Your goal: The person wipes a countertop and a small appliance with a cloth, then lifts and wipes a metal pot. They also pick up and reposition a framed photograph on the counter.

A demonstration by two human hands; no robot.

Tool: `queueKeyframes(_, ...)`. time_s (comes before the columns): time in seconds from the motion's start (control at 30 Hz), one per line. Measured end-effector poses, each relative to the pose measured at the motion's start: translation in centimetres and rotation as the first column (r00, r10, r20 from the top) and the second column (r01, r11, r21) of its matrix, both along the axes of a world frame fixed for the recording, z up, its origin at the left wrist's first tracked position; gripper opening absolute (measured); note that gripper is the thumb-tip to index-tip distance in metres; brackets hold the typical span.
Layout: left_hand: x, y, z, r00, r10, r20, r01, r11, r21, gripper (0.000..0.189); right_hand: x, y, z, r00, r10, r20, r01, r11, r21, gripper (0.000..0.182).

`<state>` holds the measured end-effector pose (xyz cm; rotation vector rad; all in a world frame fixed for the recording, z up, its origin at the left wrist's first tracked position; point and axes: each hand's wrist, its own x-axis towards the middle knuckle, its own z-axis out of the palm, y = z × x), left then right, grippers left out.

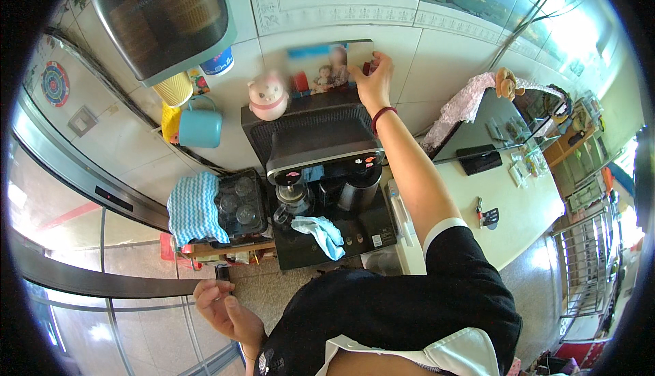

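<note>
My right hand (375,80) reaches up to the right end of a photo panel (327,72) that leans on the wall tiles. Its thumb lies over the panel's front and the fingers are around the right edge. The panel stands on the black top of a tea-bar water dispenser (322,138). Beside its left end sits a white and pink pig figurine (268,97). Low at the left, my left hand (227,309) is raised with loosely curled fingers and holds nothing. On the dispenser's lower counter are a glass kettle (292,199), a dark kettle (358,193) and a crumpled light-blue cloth (322,235).
A dark cup dispenser (164,18) juts from the wall at upper left, above a blue mug (200,128). A black tray (240,202) of upturned glasses, partly under a striped cloth (197,207), adjoins the dispenser. At right stands a white table (522,212) with a television (481,130).
</note>
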<state>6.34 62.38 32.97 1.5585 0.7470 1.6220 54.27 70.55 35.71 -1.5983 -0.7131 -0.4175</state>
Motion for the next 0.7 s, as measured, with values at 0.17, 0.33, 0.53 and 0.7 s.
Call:
queueKeyframes(0.17, 0.3, 0.0, 0.1, 1.000, -0.002, -0.007, 0.002, 1.000, 0.004, 0.024, 1.3, -0.2, -0.3, 1.000, 0.021, -0.019, -0.021, 0.999, -0.026, 0.066)
queueKeyframes(0.33, 0.1, 0.1, -0.1, 1.000, 0.003, -0.004, -0.003, 1.000, 0.004, 0.024, 0.2, 0.1, 0.6, 0.989, 0.116, -0.087, -0.105, 0.986, 0.127, 0.063)
queueKeyframes(0.53, 0.0, 0.0, 0.2, 0.999, -0.014, -0.039, 0.014, 1.000, -0.002, 0.023, 0.4, 0.2, 1.2, 0.976, 0.113, -0.186, -0.084, 0.984, 0.160, 0.047)
queueKeyframes(0.7, 0.2, 0.2, 0.2, 0.998, -0.048, -0.047, 0.049, 0.999, 0.010, 0.023, 0.8, 0.7, 1.5, 0.968, 0.063, -0.243, -0.034, 0.992, 0.121, 0.043)
